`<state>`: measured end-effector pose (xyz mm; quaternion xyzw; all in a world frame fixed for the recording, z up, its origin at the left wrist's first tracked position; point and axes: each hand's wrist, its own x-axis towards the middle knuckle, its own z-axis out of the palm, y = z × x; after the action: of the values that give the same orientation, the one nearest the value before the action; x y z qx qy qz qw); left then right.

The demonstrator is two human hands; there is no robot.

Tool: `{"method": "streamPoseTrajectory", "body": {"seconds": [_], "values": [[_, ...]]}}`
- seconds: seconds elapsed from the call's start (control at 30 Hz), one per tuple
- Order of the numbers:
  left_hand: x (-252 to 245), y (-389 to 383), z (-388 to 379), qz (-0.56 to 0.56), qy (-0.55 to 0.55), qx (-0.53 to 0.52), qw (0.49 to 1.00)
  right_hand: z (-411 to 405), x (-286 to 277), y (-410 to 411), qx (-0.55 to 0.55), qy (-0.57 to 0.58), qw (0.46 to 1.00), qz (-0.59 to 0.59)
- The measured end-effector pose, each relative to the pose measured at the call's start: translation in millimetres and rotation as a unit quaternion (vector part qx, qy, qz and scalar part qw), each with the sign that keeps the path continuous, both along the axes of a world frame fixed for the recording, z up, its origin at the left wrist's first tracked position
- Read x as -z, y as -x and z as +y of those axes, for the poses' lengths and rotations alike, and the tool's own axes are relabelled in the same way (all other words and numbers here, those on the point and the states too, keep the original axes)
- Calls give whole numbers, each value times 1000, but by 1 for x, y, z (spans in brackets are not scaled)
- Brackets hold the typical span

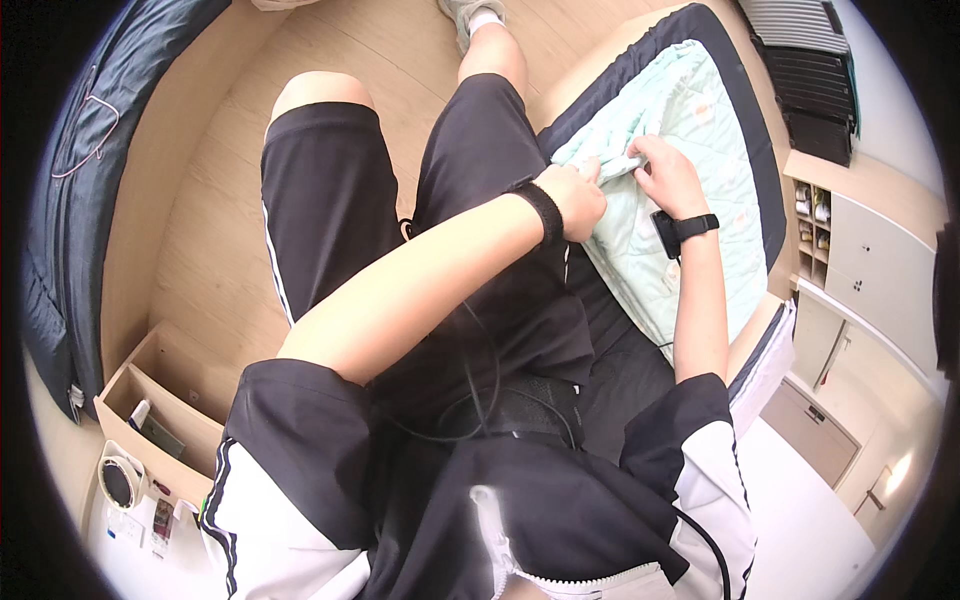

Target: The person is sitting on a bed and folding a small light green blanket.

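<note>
A light green quilt point(705, 202) with small printed figures lies spread over a dark bed sheet point(761, 161), its upper left part bunched into folds. My left hand point(576, 201), with a black strap at the wrist, reaches across my lap and grips the quilt's left edge. Just to the right, my right hand point(670, 176) pinches a fold between thumb and fingers. A black device is strapped to my right wrist. The two hands are close but apart. The quilt hides what lies beneath it.
Black shorts point(322, 195) cover my thighs, beside the bed. A blue fabric cover point(67, 225) with a wire hanger point(112, 120) is at left. An open wooden drawer point(161, 405) and a round mirror point(118, 482) are lower left. A cabinet point(885, 255) stands at right.
</note>
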<state>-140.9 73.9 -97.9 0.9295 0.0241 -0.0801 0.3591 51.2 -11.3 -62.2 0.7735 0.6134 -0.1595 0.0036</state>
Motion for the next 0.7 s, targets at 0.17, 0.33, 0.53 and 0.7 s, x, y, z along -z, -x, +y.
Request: {"method": "streamPoseTrajectory", "body": {"seconds": [0.17,0.33,0.53,0.7], "values": [[4,5,-9,-41,-8,34,999,7,8,-4,-50,-16,999,-3],[-7,6,-1,70,23,115,991,19,27,-20,-89,38,995,-28],[1,11,1,27,42,82,995,32,12,-9,-56,3,998,-3],[9,16,5,-11,90,49,995,19,13,-15,-79,-6,997,6]]}}
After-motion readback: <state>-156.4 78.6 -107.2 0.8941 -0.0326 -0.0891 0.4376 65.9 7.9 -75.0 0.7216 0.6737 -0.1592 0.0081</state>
